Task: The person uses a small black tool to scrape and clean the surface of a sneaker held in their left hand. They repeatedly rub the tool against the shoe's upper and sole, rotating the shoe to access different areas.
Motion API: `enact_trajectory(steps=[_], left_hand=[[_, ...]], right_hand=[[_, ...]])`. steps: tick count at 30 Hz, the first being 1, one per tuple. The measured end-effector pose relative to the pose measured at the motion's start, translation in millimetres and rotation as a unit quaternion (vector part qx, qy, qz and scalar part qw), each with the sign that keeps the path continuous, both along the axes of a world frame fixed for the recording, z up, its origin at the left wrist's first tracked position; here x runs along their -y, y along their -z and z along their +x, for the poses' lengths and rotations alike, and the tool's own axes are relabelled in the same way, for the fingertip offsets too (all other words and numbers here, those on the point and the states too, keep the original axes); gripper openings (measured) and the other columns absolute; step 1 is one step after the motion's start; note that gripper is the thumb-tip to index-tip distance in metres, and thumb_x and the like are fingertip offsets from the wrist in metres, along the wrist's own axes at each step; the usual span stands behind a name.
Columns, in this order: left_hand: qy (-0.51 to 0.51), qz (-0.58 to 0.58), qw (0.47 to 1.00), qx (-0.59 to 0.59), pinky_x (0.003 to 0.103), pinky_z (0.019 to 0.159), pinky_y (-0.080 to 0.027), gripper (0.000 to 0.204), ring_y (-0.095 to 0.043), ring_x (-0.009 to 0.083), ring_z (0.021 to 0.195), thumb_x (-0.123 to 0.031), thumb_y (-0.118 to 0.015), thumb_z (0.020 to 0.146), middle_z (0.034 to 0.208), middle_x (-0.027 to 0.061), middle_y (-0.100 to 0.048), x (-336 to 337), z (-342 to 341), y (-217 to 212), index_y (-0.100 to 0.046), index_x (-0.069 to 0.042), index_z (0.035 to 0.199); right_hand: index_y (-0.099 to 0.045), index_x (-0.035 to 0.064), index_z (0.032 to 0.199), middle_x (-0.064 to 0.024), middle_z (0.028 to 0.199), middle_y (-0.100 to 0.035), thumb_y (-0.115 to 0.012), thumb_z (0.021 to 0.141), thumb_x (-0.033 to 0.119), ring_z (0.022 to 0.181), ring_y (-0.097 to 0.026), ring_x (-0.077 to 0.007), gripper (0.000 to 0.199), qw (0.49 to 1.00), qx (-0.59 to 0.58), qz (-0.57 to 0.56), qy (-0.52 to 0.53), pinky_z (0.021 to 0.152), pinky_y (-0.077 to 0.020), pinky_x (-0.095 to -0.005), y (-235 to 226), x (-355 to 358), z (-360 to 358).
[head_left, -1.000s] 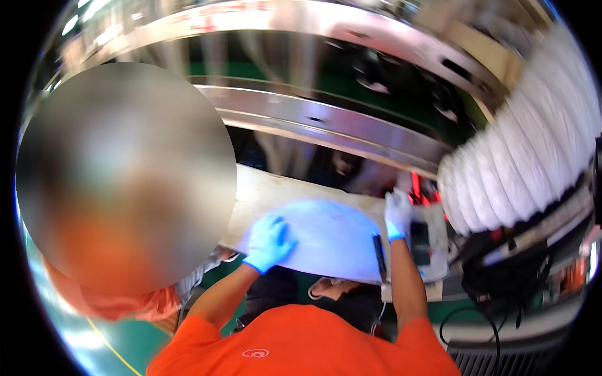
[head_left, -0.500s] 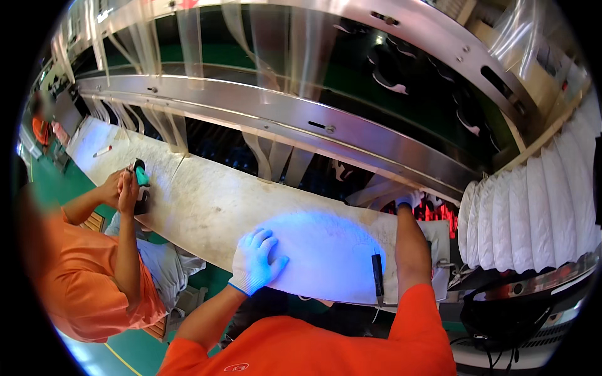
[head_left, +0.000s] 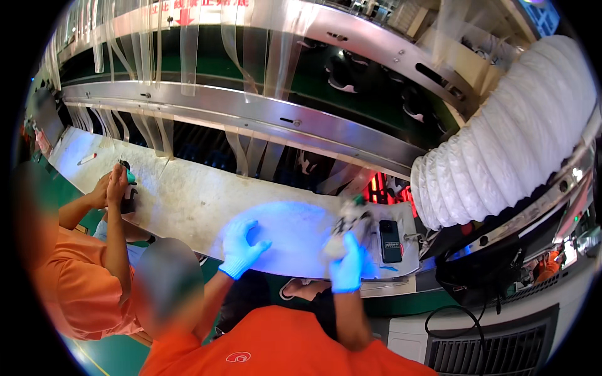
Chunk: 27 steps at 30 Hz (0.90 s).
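My right hand (head_left: 347, 266), in a white glove lit blue, is closed on a shoe (head_left: 343, 230) with dark and pale patches. The shoe is smeared by motion, and a bit of green shows near its top. It is above the right part of the pale worktable (head_left: 194, 197). My left hand (head_left: 243, 247), gloved too, rests with thumb and fingers apart at the table's front edge, inside a blue patch of light. Nothing is in it.
Right of the shoe lie a black phone (head_left: 390, 241) and a small blue strip (head_left: 389, 268). Red-lit rollers (head_left: 376, 185) run behind the table. A ribbed white duct (head_left: 501, 131) bulges at right. A co-worker's hands (head_left: 110, 188) hold a dark shoe (head_left: 130, 194) at left.
My right hand has drawn back from under the clear strips by the red-lit rollers and now holds a shoe over the table. My left hand stays open. The whole view has shifted.
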<state>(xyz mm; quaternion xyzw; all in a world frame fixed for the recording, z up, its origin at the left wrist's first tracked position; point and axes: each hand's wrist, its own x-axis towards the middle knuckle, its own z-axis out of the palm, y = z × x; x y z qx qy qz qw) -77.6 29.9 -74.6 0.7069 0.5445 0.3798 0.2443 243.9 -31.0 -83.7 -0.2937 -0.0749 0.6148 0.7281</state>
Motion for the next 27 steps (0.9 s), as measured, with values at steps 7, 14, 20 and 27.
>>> enact_trajectory(steps=[7, 14, 20, 27], left_hand=[[0.079, -0.254, 0.865, 0.426, 0.034, 0.087, -0.063, 0.069, -0.076, 0.016, 0.101, -0.018, -0.091, 0.087, 0.12, 0.0054, -0.079, 38.5, 43.2, -23.4, -0.067, 0.0, 0.149], [0.044, -0.129, 0.986, 0.095, 0.047, 0.118, -0.051, 0.111, -0.061, 0.043, 0.144, -0.032, -0.094, 0.08, 0.158, 0.0285, -0.059, 66.0, 53.7, -32.7, -0.038, 0.004, 0.168], [-0.037, -0.074, 0.995, 0.052, 0.051, 0.114, -0.054, 0.105, -0.063, 0.0496, 0.137, -0.03, -0.092, 0.081, 0.152, 0.0295, -0.061, 79.1, 50.7, -31.9, -0.041, 0.001, 0.167], [-0.093, 0.026, 0.992, 0.086, 0.052, 0.106, -0.059, 0.103, -0.067, 0.0495, 0.131, -0.025, -0.095, 0.077, 0.147, 0.0285, -0.064, 88.1, 63.6, -14.9, -0.046, -0.004, 0.165]], right_hand=[[-0.064, -0.001, 0.15, -0.0201, 0.152, -0.065, -0.095, 0.089, 0.035, 0.144, -0.061, -0.0374, 0.077, 0.636, 0.74, 0.184, -0.114, 0.122, -0.0478, -0.0479, -127.0, 33.6, -41.8], [-0.056, 0.0012, 0.157, -0.0382, 0.167, -0.045, -0.079, 0.097, 0.042, 0.156, -0.044, -0.0517, 0.077, 0.423, 0.792, -0.041, 0.439, 0.129, -0.0386, -0.0566, -284.7, -210.6, 88.8], [-0.071, 0.0081, 0.141, -0.032, 0.152, -0.062, -0.074, 0.095, 0.043, 0.143, -0.058, -0.053, 0.058, 0.338, 0.847, -0.311, 0.269, 0.119, -0.0504, -0.0573, -307.8, -311.8, 141.9], [-0.086, 0.0147, 0.118, -0.0242, 0.127, -0.079, -0.072, 0.095, 0.034, 0.121, -0.075, -0.046, 0.033, 0.251, 0.898, -0.289, 0.216, 0.099, -0.0612, -0.0514, -315.1, -325.7, 192.7]])
